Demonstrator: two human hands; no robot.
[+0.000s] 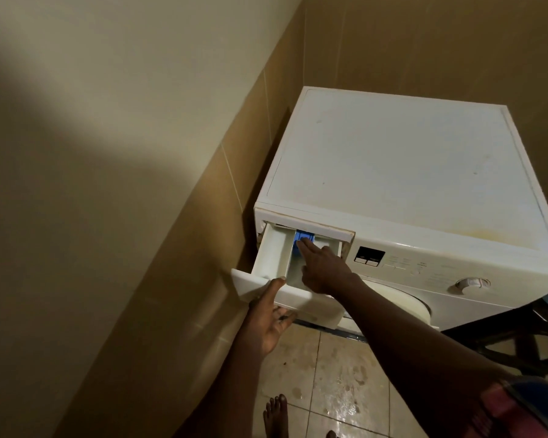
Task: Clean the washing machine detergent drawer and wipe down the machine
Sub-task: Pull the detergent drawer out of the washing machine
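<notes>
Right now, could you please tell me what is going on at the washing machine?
A person has the detergent drawer pulled out of the washing machine. Their left hand holds its front panel, thumb on top. Their right hand reaches inside and touches the blue insert at the back.

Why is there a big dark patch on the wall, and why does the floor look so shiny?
Head view: a soft, wide shadow falls across the wall; the light is dim and yellowish; the floor tiles throw back bright glare; the wide lens bends the washing machine edges; the detergent drawer looks sharp; the sleeve in the corner is blurred.
</notes>
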